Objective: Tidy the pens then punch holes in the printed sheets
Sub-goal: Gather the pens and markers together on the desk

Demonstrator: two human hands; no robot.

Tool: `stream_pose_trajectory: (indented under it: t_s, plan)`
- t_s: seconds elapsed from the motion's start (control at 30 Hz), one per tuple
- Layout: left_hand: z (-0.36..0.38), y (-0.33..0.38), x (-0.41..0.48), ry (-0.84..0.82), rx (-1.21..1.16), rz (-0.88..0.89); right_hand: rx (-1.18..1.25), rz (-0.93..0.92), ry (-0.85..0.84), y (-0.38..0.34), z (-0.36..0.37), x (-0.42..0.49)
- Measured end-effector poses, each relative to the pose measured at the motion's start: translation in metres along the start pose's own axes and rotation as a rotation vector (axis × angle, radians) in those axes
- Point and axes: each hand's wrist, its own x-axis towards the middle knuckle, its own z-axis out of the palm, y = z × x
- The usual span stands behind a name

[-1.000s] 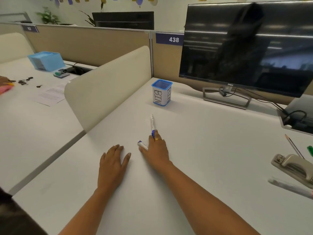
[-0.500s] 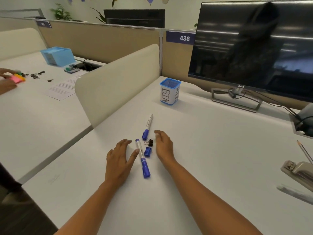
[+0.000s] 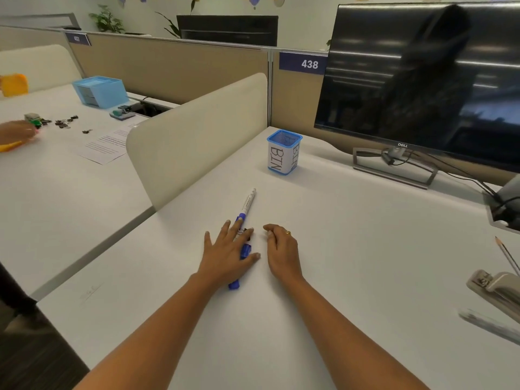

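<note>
White desk (image 3: 351, 249): blue-capped white pen (image 3: 247, 203) lying flat.

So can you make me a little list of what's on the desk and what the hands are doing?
left hand: flat on the desk, lying over a blue marker
right hand: resting on the desk, fingers curled, holding nothing
second marker: lies free, pointing toward the cup
pen cup: blue mesh, labelled BIN, upright, no pens showing
hole punch: right edge, untouched
pencil: beside the punch
monitor: switched off
</note>
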Motion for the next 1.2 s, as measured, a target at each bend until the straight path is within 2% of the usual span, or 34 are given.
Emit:
stream_pose_trajectory:
  t_s: [0.33, 0.57, 0.73, 0.9, 1.07, 1.2]
  plan:
    - [-0.021, -0.03, 0.002, 0.033, 0.118, 0.0, -0.022, -0.015, -0.012, 0.002, -0.004, -0.006]
    - [-0.005, 0.019, -0.009, 0.183, 0.082, 0.092, -0.076, -0.083, -0.081, 0.012, -0.037, -0.034]
    - [0.014, 0.074, -0.016, 0.115, 0.005, 0.232, -0.251, -0.096, -0.113, 0.04, -0.086, -0.06]
    - [0.029, 0.134, -0.021, 0.006, -0.079, 0.37, -0.371, -0.018, 0.033, 0.066, -0.159, -0.083]
    - [0.036, 0.201, -0.024, -0.114, -0.089, 0.523, -0.446, 0.037, 0.279, 0.08, -0.24, -0.09]
    - [0.038, 0.246, -0.026, -0.122, -0.085, 0.684, -0.461, 0.168, 0.488, 0.093, -0.296, -0.085]
